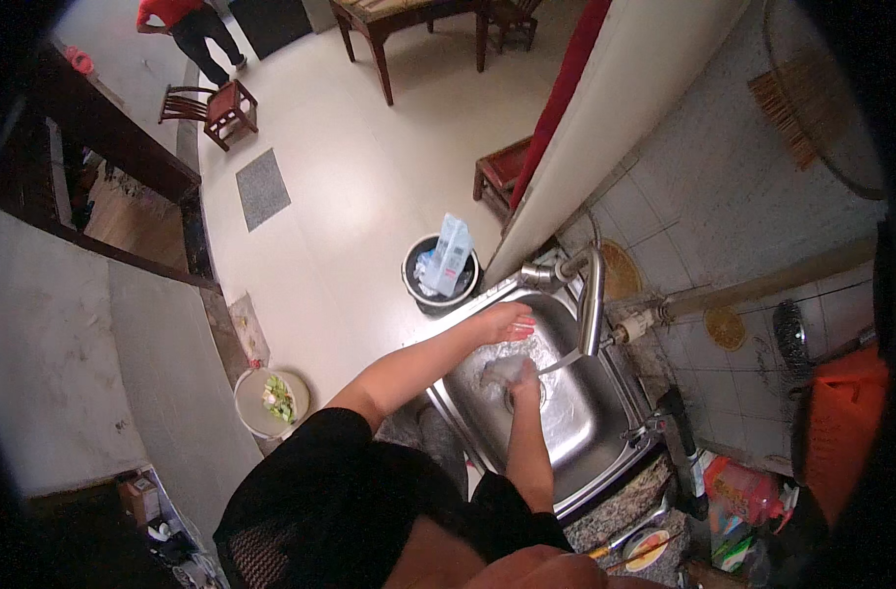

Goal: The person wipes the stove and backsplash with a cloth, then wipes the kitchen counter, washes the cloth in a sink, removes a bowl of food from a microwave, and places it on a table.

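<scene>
Sink first: rectangular stainless-steel basin (587, 398), under a bent brushed-metal tap (593, 304). Pale, thin stream of water (563, 362) slants from the tap's end toward my right hand (524, 378), and that's where I read the work: a rinse. Pale grey blurred shape (504, 371) sits at the right hand, inside the basin, close to the round metal drain (512, 399). Can't tell if it's a held item or just splash; so can't tell whether the right fingers grip anything either. Left hand (507, 322) is over the basin's far-left side, fingers extended and loosely together, nothing visible in them.

How I'd run it: keep the right hand low in the basin so spray stays inside the walls. Meet the stream at a shallow angle, turn slowly, let every side get water. Wet surfaces will likely slip, so firm, light hold; bring the left hand under as a backstop. Watch the drain: loose bits could wash down there. Round bin with a pale rim (406, 270) stands just beyond the basin, so mind drips that way.
</scene>
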A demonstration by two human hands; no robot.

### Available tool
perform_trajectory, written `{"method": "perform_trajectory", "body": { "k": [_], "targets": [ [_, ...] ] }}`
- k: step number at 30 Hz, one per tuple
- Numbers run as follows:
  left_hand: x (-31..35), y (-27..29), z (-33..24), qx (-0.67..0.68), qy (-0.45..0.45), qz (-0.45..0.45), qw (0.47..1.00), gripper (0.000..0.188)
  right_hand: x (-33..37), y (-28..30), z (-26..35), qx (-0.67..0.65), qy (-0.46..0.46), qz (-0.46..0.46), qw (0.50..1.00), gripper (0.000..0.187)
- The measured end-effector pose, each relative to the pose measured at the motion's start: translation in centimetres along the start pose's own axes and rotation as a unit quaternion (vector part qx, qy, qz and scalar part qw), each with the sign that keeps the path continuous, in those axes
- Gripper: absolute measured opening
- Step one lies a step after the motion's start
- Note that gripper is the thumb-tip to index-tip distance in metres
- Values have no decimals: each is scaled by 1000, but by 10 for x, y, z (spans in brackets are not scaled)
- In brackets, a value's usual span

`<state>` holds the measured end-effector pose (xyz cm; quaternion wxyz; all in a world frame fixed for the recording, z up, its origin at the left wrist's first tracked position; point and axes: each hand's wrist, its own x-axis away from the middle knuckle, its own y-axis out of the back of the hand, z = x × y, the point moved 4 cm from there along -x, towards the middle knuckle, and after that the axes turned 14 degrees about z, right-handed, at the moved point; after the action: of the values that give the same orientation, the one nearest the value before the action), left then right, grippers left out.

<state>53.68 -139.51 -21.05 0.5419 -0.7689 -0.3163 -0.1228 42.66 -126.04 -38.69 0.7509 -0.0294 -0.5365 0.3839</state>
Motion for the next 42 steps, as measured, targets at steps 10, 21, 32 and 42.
{"method": "perform_trajectory", "body": {
  "k": [10, 21, 32, 42],
  "targets": [
    [-40, -4, -54, 52, 48, 31, 997, 18, 10, 3, 25, 380, 140, 18, 914, 51],
    [-9, -1, 98, -91, 210, 112, 967, 70, 146, -73, 61, 603, 316, -19, 732, 22],
    [17, -13, 145, 84, 320, 76, 941, 51, 118, -9, 69, 236, 108, 127, 957, 23],
    [43, -79, 148, 374, 154, 242, 882, 36, 141, -39, 40, -165, 105, 410, 891, 32]
  ]
}}
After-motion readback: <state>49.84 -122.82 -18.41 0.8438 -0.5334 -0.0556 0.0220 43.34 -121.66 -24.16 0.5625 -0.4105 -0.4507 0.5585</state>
